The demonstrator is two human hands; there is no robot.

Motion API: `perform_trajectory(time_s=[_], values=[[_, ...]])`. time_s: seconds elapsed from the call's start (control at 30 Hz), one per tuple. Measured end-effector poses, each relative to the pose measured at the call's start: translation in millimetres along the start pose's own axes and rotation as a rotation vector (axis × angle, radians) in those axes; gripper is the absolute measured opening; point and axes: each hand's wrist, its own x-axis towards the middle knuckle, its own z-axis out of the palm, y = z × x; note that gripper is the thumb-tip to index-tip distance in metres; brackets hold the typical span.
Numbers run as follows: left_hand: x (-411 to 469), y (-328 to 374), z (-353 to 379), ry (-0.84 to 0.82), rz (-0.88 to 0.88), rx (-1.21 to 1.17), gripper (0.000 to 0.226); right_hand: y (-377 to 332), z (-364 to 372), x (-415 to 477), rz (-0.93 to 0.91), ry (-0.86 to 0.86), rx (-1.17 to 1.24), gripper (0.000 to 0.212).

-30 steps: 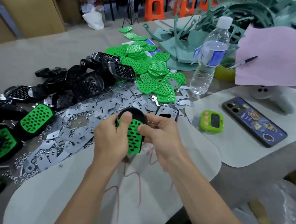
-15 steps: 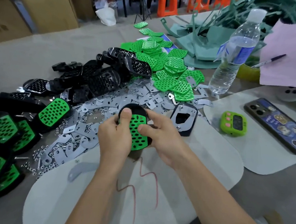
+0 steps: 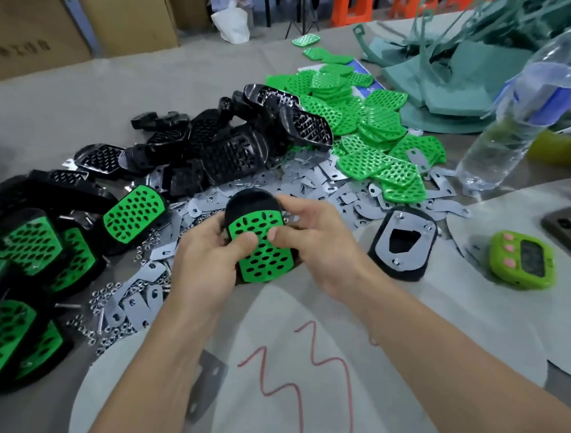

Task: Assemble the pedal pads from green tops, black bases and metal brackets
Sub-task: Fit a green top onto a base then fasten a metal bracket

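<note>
A perforated green plastic top [image 3: 261, 248] is gripped onto an oval black plastic base [image 3: 251, 200] by the left hand [image 3: 206, 265] and right hand [image 3: 312, 242], above the counter [image 3: 82, 107]. Its edges should be pressed evenly until seated.

One pad [image 3: 259, 228], holed green top [image 3: 264, 260] set in black base [image 3: 252, 201], tilts between left hand [image 3: 206, 265] and right hand [image 3: 319, 249], with finished pads [image 3: 25, 249] lying left, loose bases [image 3: 228, 144] and tops [image 3: 361, 120] heaped behind, grey brackets [image 3: 332, 199] strewn between, and one bracketed base [image 3: 402, 244] face-down to its right.
</note>
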Motion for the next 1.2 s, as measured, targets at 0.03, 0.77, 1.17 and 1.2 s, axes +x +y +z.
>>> perform_trajectory(time_s=[0.03,0.77,1.17,1.2], values=[[0,1,1,0.005,0.015,0.003,0.031,1,0,1,-0.006,0.002,0.004,0.041],[-1,0,-17,-0.095,0.022,0.003,0.038,-1,-4,-6,0.157,-0.06,-0.132,0.034],[0,-5,-22,-0.128,0.121,0.096,0.067,3,-4,-2,0.132,-0.069,-0.216,0.06],[0,-5,-19,-0.109,0.136,0.089,0.066,4,-5,-1,0.126,-0.075,-0.218,0.059]])
